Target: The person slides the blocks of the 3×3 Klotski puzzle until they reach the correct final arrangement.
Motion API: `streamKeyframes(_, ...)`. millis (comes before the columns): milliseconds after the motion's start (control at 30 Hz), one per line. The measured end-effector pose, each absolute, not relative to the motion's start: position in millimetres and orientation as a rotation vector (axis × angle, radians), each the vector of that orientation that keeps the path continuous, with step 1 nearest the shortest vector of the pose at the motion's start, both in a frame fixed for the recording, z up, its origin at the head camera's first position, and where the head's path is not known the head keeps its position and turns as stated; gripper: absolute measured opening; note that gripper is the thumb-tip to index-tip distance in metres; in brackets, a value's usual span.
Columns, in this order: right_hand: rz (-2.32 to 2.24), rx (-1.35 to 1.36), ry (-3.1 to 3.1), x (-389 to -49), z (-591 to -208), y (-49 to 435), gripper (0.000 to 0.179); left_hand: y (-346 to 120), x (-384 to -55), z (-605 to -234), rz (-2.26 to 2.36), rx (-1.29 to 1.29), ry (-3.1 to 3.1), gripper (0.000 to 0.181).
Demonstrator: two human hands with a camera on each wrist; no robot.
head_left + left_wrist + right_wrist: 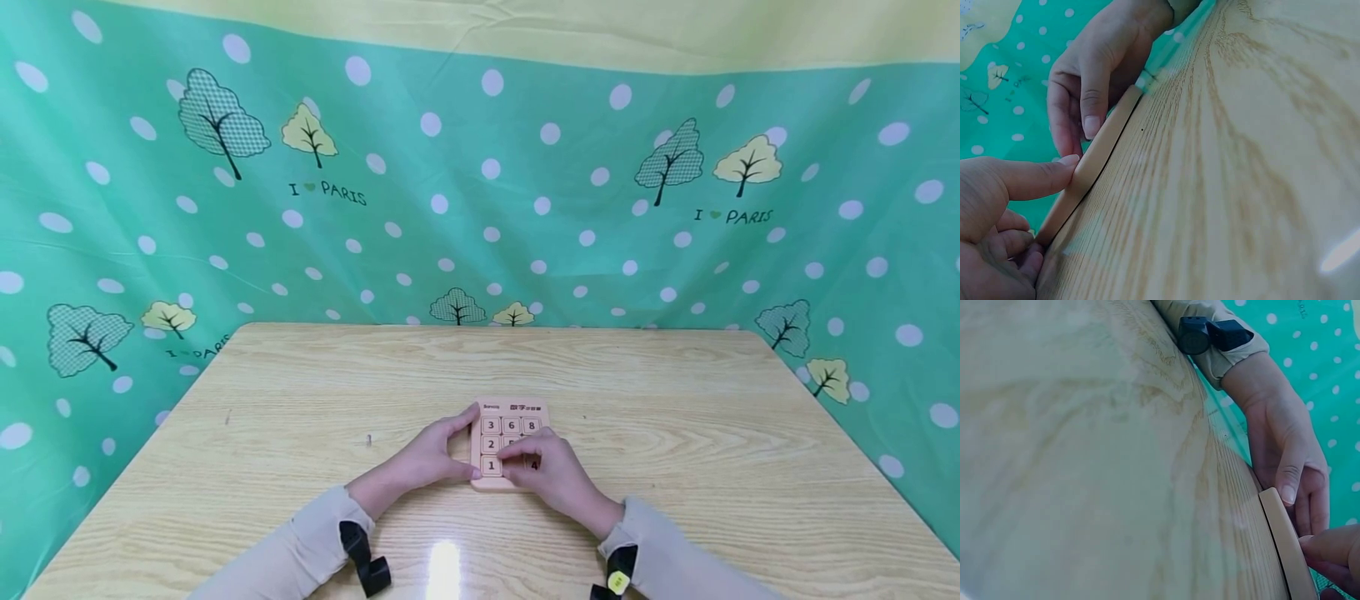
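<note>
A pale pink number slide puzzle (pixel 501 408) lies flat on the table, its printed heading at the far end. My left hand (pixel 427 454) holds its left side, with the index fingertip near the far corner and the thumb at the near corner. Over the lower middle of the tiles is my right hand (pixel 558 479), its index finger and thumb reaching left beside tile 1 (pixel 491 466). Tiles 3, 6, 8 and 2 show too; this hand partly covers 5 and 4. From the left wrist, the puzzle's side edge (pixel 1104 140) appears between both hands.
The wooden table (pixel 300 392) extends around the puzzle, with a bright light reflection near its front. A green dotted curtain (pixel 525 233) with printed trees hangs behind and along the sides. Black straps (pixel 363 558) are worn on both sleeves.
</note>
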State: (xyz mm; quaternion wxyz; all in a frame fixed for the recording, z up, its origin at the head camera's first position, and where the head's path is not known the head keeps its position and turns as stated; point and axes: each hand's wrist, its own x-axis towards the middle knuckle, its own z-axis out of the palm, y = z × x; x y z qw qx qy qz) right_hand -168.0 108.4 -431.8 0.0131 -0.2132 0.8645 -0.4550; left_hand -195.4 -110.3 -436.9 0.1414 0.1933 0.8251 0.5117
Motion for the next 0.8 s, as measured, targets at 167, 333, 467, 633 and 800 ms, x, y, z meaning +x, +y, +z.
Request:
streamKeyframes(167,-1.426,-0.675,2.684,-168.8,-432.1,109.4,0.022,-110.7,-195.7,-437.0,1.476,0.562,2.381,0.094)
streamKeyframes(333,-1.435,-0.706,2.684,-170.0,-432.1,114.4,0.022,-110.5,-195.4,-436.4,1.491,0.559,2.363,0.094)
streamKeyframes(467,-1.438,-0.707,2.682,-170.7,-432.4,120.8,0.024,-110.5,-195.4,-436.4,1.503,0.561,2.356,0.095)
streamKeyframes(633,-1.425,-0.637,2.665,-168.8,-430.9,129.8,0.025,-110.2,-195.8,-437.0,1.493,0.549,2.369,0.094)
streamKeyframes(800,-1.407,-0.601,2.693,-167.2,-430.3,139.0,0.025,-110.3,-196.1,-437.8,1.495,0.547,2.364,0.094)
